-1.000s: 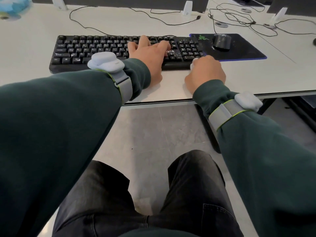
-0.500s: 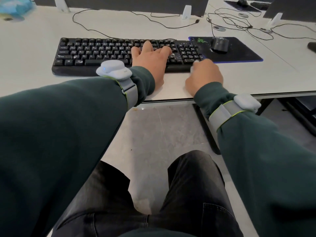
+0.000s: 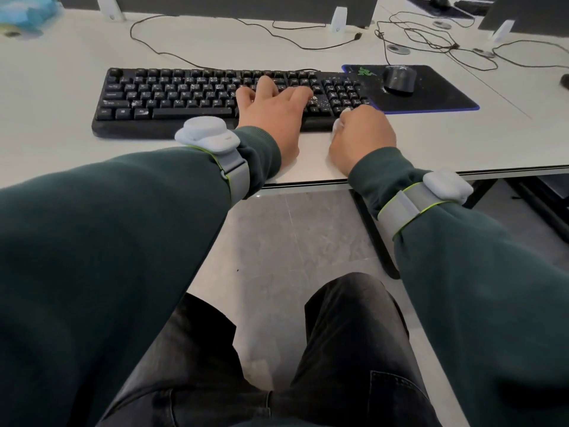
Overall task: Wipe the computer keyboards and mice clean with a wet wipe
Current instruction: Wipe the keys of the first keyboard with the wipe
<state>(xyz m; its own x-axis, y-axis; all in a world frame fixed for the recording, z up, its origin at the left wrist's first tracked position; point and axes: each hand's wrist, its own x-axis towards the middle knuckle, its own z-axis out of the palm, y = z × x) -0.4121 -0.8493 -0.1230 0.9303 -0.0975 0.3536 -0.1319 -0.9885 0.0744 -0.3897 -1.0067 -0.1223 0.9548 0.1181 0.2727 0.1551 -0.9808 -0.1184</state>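
Both arms in dark green sleeves reach forward toward 12 o'clock, each with a pale grey strapped wrist device. The left hand (image 3: 271, 118) lies palm down on the black full-size plastic keyboard (image 3: 184, 97), its fingers straight and spread across the keys just left of the number pad, heel at the keyboard's near edge. The right hand (image 3: 361, 137) sits at 3 o'clock from the left one, knuckles up and fingers curled into a fist round a crumpled white wet wipe (image 3: 338, 124), which shows at the thumb side and touches the keyboard's near right corner.

The keyboard lies flat on the white desk (image 3: 61, 87), with pale specks on several keys. At 2 o'clock from the right hand, a black computer mouse (image 3: 398, 78) rests on a black rectangular mouse pad with a blue edge (image 3: 437, 97), the pad butting against the keyboard's right end.
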